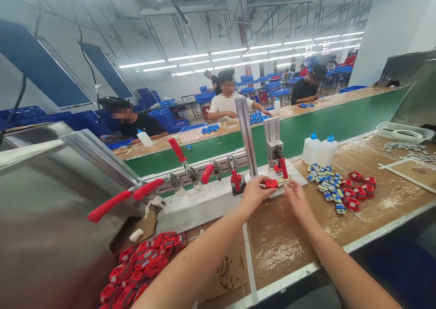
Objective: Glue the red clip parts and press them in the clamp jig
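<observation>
My left hand (pixel 255 192) pinches a small red plastic part (pixel 271 183) between thumb and fingers, at the base of the rightmost toggle clamp. That clamp's red handle (pixel 284 168) points down, just above the part. Close by on the right, my right hand (pixel 294 194) has its fingertips pressed together at a pale block (pixel 283 179) beneath the clamp; what they hold is too small to make out. An upright metal bracket (pixel 271 132) carries the clamp. Left of my hands, another red-handled clamp (pixel 235 178) stands over a dark block.
Several more red-handled clamps (pixel 179 150) line a metal rail. Red parts (pixel 146 263) are heaped at front left; blue-and-white parts (pixel 325 184) and red parts (pixel 357 191) lie right. White bottles (pixel 311 150) and a white basket (pixel 405 132) stand behind. Co-workers (pixel 226 102) sit across the green divider (pixel 357 111).
</observation>
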`<state>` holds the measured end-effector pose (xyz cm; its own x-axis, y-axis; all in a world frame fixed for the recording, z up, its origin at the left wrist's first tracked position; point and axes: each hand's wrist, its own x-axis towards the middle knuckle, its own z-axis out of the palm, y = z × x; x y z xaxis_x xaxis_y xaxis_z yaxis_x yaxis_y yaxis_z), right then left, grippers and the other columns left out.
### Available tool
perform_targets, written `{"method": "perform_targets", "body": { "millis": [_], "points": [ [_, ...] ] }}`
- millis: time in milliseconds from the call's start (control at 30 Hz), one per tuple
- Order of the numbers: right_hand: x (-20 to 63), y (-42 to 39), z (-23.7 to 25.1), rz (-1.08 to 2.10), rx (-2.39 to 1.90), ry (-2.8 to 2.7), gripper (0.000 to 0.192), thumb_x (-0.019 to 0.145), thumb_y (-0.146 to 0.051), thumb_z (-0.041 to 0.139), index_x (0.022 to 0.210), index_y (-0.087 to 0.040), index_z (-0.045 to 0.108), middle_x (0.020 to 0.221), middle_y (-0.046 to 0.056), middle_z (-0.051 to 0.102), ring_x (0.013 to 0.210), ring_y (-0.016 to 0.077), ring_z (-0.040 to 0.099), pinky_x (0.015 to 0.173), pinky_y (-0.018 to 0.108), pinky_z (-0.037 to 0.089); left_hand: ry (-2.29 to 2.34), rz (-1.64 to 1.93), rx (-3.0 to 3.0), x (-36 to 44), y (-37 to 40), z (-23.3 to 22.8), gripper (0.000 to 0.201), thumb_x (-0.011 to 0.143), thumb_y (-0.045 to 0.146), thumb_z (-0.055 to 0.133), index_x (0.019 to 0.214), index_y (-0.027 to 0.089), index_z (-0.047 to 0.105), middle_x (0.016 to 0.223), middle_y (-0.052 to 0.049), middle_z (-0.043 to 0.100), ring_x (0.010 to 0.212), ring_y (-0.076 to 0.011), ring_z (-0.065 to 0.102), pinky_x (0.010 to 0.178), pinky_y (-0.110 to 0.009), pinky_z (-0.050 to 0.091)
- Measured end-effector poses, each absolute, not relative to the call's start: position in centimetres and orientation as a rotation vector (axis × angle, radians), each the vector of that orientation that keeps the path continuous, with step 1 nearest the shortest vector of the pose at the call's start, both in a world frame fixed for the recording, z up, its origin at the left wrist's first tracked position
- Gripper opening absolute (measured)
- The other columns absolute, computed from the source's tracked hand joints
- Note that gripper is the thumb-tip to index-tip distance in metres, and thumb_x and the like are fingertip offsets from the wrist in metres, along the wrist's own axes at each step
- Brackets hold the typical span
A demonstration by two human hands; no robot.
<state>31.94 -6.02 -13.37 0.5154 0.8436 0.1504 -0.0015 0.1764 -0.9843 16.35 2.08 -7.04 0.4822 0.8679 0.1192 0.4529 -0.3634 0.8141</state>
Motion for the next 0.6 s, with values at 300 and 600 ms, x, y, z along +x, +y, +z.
{"method": "perform_targets", "body": {
  "millis": [300, 600],
  "points": [
    [35.8, -3.1, -8.7, 0.649, -1.142, -0.977, 0.042, 0.089, -0.059, 0.063, 0.109, -0.024, 0.053, 0.083, 0.003, 0.072, 0.075, 0.0216, 0.064, 0.071, 0.035, 0.051, 1.291, 0.599, 2.235, 19.9, 7.9, -6.2, 0.034, 0.070, 0.025, 0.089, 0.101, 0.019, 0.076, 0.102, -0.010, 0.078, 0.096, -0.0281, 0.070, 0.086, -0.034, 0.049],
    [35.8, -3.3, 0.8, 0.655, -0.959, -1.061, 0.054, 0.090, -0.066, 0.056, 0.126, -0.026, 0.063, 0.091, 0.004, 0.069, 0.077, 0.0181, 0.058, 0.057, 0.027, 0.043, 1.193, 0.721, 2.060, 23.8, 9.1, -8.0, 0.039, 0.076, 0.031, 0.087, 0.109, 0.017, 0.072, 0.106, -0.009, 0.078, 0.094, -0.0228, 0.071, 0.086, -0.032, 0.051]
  ]
}}
